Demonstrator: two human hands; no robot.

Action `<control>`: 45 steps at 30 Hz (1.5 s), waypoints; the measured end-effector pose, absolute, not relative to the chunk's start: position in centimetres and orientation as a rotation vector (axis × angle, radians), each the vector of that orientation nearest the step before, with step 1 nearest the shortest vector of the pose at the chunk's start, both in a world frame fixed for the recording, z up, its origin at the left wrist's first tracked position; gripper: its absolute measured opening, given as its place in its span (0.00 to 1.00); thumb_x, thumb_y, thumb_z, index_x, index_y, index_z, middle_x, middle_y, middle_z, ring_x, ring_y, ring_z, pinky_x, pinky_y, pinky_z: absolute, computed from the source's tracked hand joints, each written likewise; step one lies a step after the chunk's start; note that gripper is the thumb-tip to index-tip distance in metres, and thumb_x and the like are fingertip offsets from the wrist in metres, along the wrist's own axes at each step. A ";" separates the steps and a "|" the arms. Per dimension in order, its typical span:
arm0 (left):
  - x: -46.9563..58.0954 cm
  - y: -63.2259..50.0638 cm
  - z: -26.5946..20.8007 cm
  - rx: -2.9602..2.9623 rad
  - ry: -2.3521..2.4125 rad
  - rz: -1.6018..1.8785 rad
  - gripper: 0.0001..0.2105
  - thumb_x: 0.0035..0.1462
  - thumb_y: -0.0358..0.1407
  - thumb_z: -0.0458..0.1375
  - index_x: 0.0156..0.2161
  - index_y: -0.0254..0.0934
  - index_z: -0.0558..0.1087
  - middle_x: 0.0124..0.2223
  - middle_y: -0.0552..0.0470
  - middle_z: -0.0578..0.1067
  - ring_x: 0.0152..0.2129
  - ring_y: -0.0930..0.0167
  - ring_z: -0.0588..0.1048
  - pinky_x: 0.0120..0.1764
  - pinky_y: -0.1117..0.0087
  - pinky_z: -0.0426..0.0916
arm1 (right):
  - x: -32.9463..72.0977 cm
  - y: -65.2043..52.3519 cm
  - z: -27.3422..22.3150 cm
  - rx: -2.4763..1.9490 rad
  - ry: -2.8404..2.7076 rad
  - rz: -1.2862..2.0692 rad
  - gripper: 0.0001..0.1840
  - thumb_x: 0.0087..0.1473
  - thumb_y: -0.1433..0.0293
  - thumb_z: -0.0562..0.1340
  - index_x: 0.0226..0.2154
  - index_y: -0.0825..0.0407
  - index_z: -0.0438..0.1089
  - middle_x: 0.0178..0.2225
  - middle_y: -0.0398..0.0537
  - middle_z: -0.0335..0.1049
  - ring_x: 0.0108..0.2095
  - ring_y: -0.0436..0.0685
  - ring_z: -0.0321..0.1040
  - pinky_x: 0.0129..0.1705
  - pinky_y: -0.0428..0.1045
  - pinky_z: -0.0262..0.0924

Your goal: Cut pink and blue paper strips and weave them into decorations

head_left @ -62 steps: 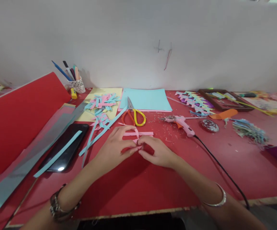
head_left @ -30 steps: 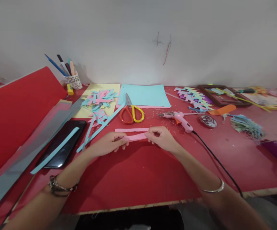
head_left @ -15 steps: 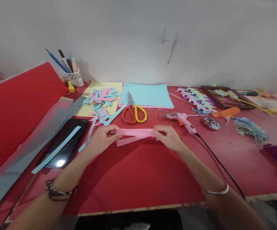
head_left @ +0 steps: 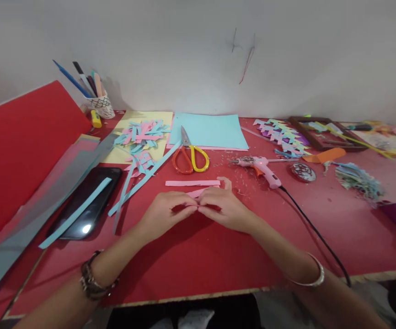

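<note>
My left hand (head_left: 170, 211) and my right hand (head_left: 223, 205) meet fingertip to fingertip over the red table. Both pinch a pink paper strip (head_left: 195, 193), which my fingers mostly cover. Just beyond them another pink strip (head_left: 191, 183) lies flat, its right end by my right fingers. Scissors (head_left: 190, 157) with one red and one yellow handle lie behind the strips, blades slightly apart. Long blue strips (head_left: 143, 185) lie to the left of my left hand.
A phone (head_left: 88, 201) with a blue strip on it lies left. Cut paper pieces (head_left: 143, 135) are heaped on yellow paper. A pink glue gun (head_left: 261, 169), its black cord (head_left: 316, 235) running to the front edge, lies right. Blue sheets (head_left: 210, 130) lie behind; a pen cup (head_left: 102, 106) stands back left.
My hands have come together from the strip's two ends and moved nearer the front edge. One pink strip now lies on the table beyond them. The view has shifted slightly.
</note>
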State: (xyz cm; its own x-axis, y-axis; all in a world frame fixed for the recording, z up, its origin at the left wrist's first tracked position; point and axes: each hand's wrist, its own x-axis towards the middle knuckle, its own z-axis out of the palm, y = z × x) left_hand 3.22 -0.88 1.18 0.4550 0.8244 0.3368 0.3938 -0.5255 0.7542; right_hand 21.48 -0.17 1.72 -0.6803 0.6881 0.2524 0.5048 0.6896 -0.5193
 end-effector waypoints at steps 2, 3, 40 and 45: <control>3.2 -0.9 1.2 2.044 1.037 0.957 0.06 0.51 0.34 0.54 0.27 0.36 0.72 0.29 0.53 0.77 0.26 0.74 0.73 0.32 0.77 0.65 | 21.6 0.0 1.5 -0.949 -2.423 0.586 0.17 0.57 0.66 0.50 0.21 0.53 0.63 0.21 0.39 0.65 0.25 0.47 0.59 0.40 0.50 0.42; 3.2 -1.0 1.2 1.997 1.056 0.968 0.05 0.50 0.34 0.55 0.28 0.37 0.72 0.29 0.53 0.77 0.27 0.74 0.73 0.32 0.77 0.66 | 21.6 0.1 1.4 -0.972 -2.396 0.584 0.17 0.58 0.66 0.50 0.21 0.54 0.62 0.20 0.38 0.64 0.23 0.46 0.57 0.38 0.49 0.41; 3.6 -0.8 1.4 1.370 1.128 0.867 0.06 0.45 0.35 0.58 0.27 0.34 0.75 0.24 0.53 0.77 0.22 0.74 0.74 0.28 0.76 0.69 | 21.0 -1.0 1.9 -1.190 -2.439 0.379 0.08 0.56 0.68 0.52 0.35 0.49 0.66 0.36 0.44 0.73 0.37 0.53 0.67 0.47 0.52 0.40; 3.5 -0.9 1.4 1.325 1.111 0.815 0.08 0.45 0.36 0.58 0.29 0.35 0.76 0.28 0.52 0.78 0.24 0.73 0.75 0.30 0.75 0.70 | 20.8 -1.2 1.8 -1.190 -2.478 0.234 0.12 0.58 0.67 0.49 0.37 0.50 0.66 0.35 0.45 0.74 0.36 0.53 0.68 0.48 0.53 0.38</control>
